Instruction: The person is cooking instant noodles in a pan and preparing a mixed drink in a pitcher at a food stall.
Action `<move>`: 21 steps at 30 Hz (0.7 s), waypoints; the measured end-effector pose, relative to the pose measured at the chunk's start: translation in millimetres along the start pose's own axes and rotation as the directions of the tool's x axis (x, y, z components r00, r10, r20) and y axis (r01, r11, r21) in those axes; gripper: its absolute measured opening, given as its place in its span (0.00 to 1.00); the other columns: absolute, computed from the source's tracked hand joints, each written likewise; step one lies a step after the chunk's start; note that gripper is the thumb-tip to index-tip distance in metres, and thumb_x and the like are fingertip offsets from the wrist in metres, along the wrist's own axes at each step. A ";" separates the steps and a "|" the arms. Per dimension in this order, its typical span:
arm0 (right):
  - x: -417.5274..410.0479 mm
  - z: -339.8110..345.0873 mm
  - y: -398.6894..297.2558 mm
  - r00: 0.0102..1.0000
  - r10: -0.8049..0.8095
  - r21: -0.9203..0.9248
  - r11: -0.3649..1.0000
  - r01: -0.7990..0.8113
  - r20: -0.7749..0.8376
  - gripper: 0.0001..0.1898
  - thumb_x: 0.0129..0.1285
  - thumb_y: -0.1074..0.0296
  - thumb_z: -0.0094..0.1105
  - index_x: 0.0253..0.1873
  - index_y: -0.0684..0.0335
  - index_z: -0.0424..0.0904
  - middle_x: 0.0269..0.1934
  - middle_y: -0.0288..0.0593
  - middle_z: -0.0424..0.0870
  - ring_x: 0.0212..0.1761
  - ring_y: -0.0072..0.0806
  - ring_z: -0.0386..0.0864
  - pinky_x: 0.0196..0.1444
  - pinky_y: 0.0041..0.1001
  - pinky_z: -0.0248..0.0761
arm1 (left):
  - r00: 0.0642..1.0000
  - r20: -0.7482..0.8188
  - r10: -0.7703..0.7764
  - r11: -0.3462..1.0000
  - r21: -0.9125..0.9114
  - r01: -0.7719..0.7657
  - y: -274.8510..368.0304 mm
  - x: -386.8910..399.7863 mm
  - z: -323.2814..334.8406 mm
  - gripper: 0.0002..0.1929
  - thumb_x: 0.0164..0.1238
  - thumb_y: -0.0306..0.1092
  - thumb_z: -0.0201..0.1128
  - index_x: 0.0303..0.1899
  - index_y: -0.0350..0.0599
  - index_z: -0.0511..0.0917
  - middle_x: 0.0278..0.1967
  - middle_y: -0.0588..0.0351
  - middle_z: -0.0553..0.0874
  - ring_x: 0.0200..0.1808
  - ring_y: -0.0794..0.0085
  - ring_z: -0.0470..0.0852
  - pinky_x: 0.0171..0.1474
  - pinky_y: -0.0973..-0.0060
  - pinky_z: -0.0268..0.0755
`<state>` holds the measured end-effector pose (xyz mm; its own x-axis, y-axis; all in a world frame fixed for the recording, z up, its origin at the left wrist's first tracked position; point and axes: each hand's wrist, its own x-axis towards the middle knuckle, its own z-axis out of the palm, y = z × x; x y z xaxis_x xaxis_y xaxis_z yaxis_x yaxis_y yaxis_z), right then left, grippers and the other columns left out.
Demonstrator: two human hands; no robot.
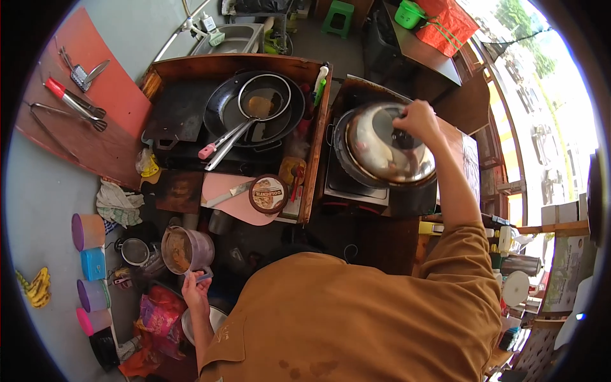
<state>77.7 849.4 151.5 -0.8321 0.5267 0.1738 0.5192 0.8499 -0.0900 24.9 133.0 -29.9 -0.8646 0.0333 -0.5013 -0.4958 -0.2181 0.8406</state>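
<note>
My left hand (196, 289) grips the handle of a translucent plastic jug (203, 250), held out at the left with brown contents inside. My right hand (421, 120) has its fingers at the knob of a shiny domed metal lid (377, 148). Beneath the lid is a dark pan (342, 155) on a stove (355, 192); part of the pan's rim shows at the left. The lid sits a little to the right of the pan, and whether the two touch I cannot tell. What the pan holds is hidden.
A wok (219, 102) of oil bears a strainer (264, 98) and tongs (224, 141). A knife (229, 195) and round tub (268, 193) lie on a pink cutting board (238, 212). Utensils hang on a red board (112, 114). Purple-lidded containers (89, 231) line the left wall.
</note>
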 end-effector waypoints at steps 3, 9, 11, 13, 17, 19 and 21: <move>-16.0 30.3 9.4 0.994 0.093 0.126 0.987 -0.100 0.057 0.20 0.41 0.53 0.69 0.27 0.69 0.86 0.25 0.62 0.83 0.30 0.52 0.85 0.39 0.40 0.81 | 0.999 -0.046 -0.005 1.000 0.011 0.006 -5.7 -2.4 0.7 0.11 0.80 0.41 0.57 0.42 0.44 0.77 0.41 0.53 0.85 0.33 0.70 0.85 0.42 0.72 0.81; -22.1 79.5 15.0 0.992 0.117 0.046 0.992 -0.119 0.050 0.20 0.41 0.54 0.70 0.25 0.72 0.83 0.23 0.61 0.81 0.27 0.52 0.84 0.37 0.41 0.80 | 0.991 -0.126 -0.033 0.999 -0.038 0.028 -16.5 -20.0 -23.1 0.11 0.80 0.43 0.56 0.42 0.45 0.77 0.41 0.53 0.85 0.31 0.68 0.85 0.41 0.71 0.81; -21.4 86.8 9.0 0.978 0.193 0.004 0.981 -0.194 0.084 0.22 0.39 0.54 0.74 0.28 0.72 0.85 0.28 0.61 0.86 0.34 0.52 0.87 0.43 0.40 0.82 | 0.985 -0.167 -0.047 0.996 -0.085 0.033 -22.9 -27.7 -41.4 0.13 0.79 0.45 0.57 0.42 0.44 0.77 0.42 0.52 0.85 0.31 0.67 0.85 0.41 0.71 0.81; -21.6 87.3 4.4 0.956 0.260 -0.055 0.966 -0.254 0.137 0.22 0.41 0.53 0.75 0.32 0.70 0.86 0.33 0.61 0.87 0.39 0.52 0.87 0.46 0.41 0.82 | 0.972 -0.228 -0.049 0.992 -0.124 0.020 -28.1 -37.0 -60.3 0.14 0.79 0.46 0.57 0.42 0.44 0.77 0.42 0.51 0.84 0.31 0.66 0.84 0.41 0.71 0.81; -14.2 46.9 -57.9 0.904 0.322 -0.290 0.927 -0.239 0.282 0.29 0.46 0.51 0.78 0.50 0.66 0.85 0.49 0.58 0.87 0.52 0.51 0.86 0.54 0.43 0.80 | 0.919 -0.389 -0.073 0.970 -0.241 -0.025 -42.1 -60.6 -117.9 0.17 0.78 0.51 0.58 0.43 0.44 0.77 0.40 0.53 0.82 0.32 0.66 0.82 0.40 0.71 0.80; -10.5 13.3 -121.9 0.938 0.226 -0.300 0.943 -0.144 0.261 0.27 0.49 0.47 0.76 0.43 0.67 0.87 0.43 0.57 0.89 0.47 0.51 0.87 0.49 0.43 0.80 | 0.885 -0.462 -0.057 0.965 -0.251 -0.069 -46.5 -69.6 -151.3 0.17 0.78 0.51 0.58 0.43 0.45 0.77 0.39 0.54 0.82 0.33 0.67 0.82 0.39 0.72 0.79; -24.0 -39.0 -214.6 0.902 -0.151 0.133 0.985 0.106 0.405 0.24 0.56 0.48 0.73 0.30 0.71 0.87 0.22 0.49 0.85 0.24 0.36 0.83 0.31 0.37 0.74 | 0.820 -0.571 -0.043 0.963 -0.243 -0.119 -51.3 -94.5 -177.0 0.18 0.76 0.52 0.60 0.45 0.46 0.78 0.38 0.57 0.80 0.34 0.71 0.80 0.38 0.74 0.76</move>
<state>-6.2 653.8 204.9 -0.9080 0.3524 -0.2265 0.3977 0.8952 -0.2012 146.5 -31.6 -62.0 -0.6412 -0.5204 -0.5640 -0.3547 -0.4507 0.8192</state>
